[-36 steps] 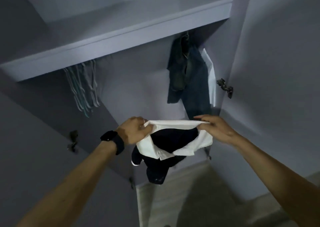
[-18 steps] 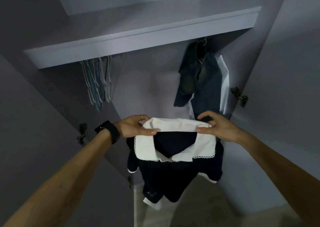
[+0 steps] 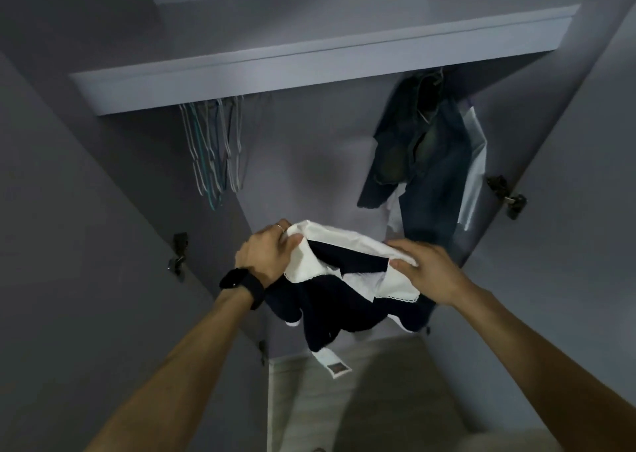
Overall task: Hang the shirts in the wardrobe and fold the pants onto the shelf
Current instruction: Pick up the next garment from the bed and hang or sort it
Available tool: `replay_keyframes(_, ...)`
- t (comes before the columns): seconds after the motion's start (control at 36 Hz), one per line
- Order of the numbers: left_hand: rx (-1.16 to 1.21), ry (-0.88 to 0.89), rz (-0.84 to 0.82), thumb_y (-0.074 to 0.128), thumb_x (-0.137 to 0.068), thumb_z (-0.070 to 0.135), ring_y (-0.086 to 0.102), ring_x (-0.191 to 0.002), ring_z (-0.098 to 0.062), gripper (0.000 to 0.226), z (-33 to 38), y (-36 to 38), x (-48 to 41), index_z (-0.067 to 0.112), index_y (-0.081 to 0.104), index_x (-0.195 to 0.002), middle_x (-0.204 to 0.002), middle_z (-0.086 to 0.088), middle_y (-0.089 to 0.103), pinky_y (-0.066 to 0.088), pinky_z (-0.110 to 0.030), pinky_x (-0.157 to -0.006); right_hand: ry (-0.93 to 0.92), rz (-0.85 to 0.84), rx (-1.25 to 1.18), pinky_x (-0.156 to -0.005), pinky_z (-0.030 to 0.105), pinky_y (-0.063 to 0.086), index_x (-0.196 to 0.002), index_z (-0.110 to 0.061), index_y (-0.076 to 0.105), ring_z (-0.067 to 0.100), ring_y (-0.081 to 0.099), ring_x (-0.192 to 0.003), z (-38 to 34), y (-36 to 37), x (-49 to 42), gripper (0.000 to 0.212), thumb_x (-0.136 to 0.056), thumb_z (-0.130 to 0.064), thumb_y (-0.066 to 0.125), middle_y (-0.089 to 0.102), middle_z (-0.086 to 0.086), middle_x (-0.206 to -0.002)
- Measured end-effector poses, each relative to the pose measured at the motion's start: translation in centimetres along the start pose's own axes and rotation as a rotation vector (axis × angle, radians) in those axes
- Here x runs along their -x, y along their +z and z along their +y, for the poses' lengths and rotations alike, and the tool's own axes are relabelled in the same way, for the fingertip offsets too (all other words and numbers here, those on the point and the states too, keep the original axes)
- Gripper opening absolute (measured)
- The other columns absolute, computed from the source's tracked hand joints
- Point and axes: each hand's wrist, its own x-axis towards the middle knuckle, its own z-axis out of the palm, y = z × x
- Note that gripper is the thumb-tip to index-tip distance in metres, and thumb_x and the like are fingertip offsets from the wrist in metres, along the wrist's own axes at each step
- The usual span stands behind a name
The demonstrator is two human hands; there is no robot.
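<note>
A dark navy shirt (image 3: 340,310) with a wide white lace-edged collar hangs in front of the open wardrobe, held up by both hands. My left hand (image 3: 266,253), with a black watch on the wrist, grips the collar's left end. My right hand (image 3: 426,271) pinches the collar's right end. The collar is tilted, higher on the left. The shirt's lower part dangles below with a white tag at the hem. A shelf (image 3: 309,62) runs across the top of the wardrobe.
Several bare hangers (image 3: 215,148) hang under the shelf at the left. A denim shirt (image 3: 420,155) and a white garment (image 3: 476,162) hang at the right. The wardrobe doors stand open on both sides, with hinges (image 3: 507,195) showing. A pale floor lies below.
The collar has tilted, with my left hand raised and my right hand lowered. The shirt's body has swung and bunched. The view has shifted slightly.
</note>
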Motion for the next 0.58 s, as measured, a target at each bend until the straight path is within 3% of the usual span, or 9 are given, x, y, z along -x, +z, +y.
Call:
replay_keyframes(0.06, -0.083, 0.018, 0.006, 0.043, -0.1, 0.056, 0.061, -0.087, -0.031, 0.028, -0.9, 0.4, 0.5, 0.03, 0.053, -0.102, -0.092, 0.002, 0.062, 0.038, -0.034, -0.071, 0.064, -0.119, 0.09, -0.068, 0.005, 0.039, -0.126, -0.022, 0.067, 0.006, 0.061, -0.082, 0.2, 1.1, -0.6, 0.027, -0.099, -0.024, 0.064, 0.068, -0.011, -0.097)
replay_keyframes(0.11, -0.102, 0.013, 0.03, 0.04, -0.102, 0.055, 0.063, -0.091, -0.034, 0.028, -1.2, 0.9, 1.3, 0.029, 0.051, -0.101, -0.103, 0.0, 0.065, 0.038, -0.037, -0.076, 0.082, -0.091, 0.083, -0.062, 0.01, 0.042, -0.117, -0.023, 0.07, 0.009, 0.06, -0.073, 0.3, 2.0, -0.8, 0.02, -0.098, -0.025, 0.065, 0.067, -0.01, -0.086)
replay_keyframes(0.22, -0.036, -0.152, 0.093, 0.035, -0.102, 0.056, 0.062, -0.099, -0.036, 0.033, -2.7, 0.4, 2.5, 0.032, 0.051, -0.117, -0.117, 0.0, 0.065, 0.045, -0.039, -0.075, 0.016, -0.018, 0.023, -0.066, 0.029, 0.052, -0.108, -0.035, 0.068, 0.008, 0.063, -0.073, -0.7, 2.3, -2.3, 0.015, -0.094, -0.041, 0.068, 0.07, -0.014, -0.083)
replay_keyframes(0.33, -0.009, -0.263, 0.166, 0.034, -0.103, 0.055, 0.061, -0.104, -0.035, 0.033, -3.6, -1.1, 4.2, 0.034, 0.051, -0.123, -0.122, 0.0, 0.063, 0.05, -0.043, -0.082, -0.081, -0.014, -0.098, -0.069, 0.022, 0.053, -0.105, -0.044, 0.065, 0.005, 0.066, -0.08, -2.7, 2.4, -4.5, 0.018, -0.088, -0.044, 0.074, 0.071, -0.015, -0.087)
replay_keyframes(0.44, -0.034, -0.36, 0.251, 0.035, -0.104, 0.053, 0.059, -0.107, -0.035, 0.032, -3.2, -2.0, 6.3, 0.033, 0.052, -0.121, -0.122, -0.001, 0.061, 0.043, -0.046, -0.093, -0.197, -0.045, -0.163, -0.058, 0.01, 0.043, -0.102, -0.049, 0.063, 0.004, 0.063, -0.071, -4.0, 2.7, -5.8, 0.02, -0.088, -0.04, 0.074, 0.066, -0.02, -0.078)
replay_keyframes(0.58, -0.23, -0.444, 0.327, 0.037, -0.103, 0.051, 0.054, -0.116, -0.033, 0.04, -2.9, -4.5, 8.1, 0.026, 0.059, -0.126, -0.123, -0.004, 0.061, 0.033, -0.044, -0.095, -0.261, -0.118, -0.151, -0.059, 0.013, 0.043, -0.1, -0.045, 0.063, 0.002, 0.058, -0.07, -6.6, 2.9, -8.4, 0.017, -0.089, -0.036, 0.072, 0.063, -0.023, -0.075)
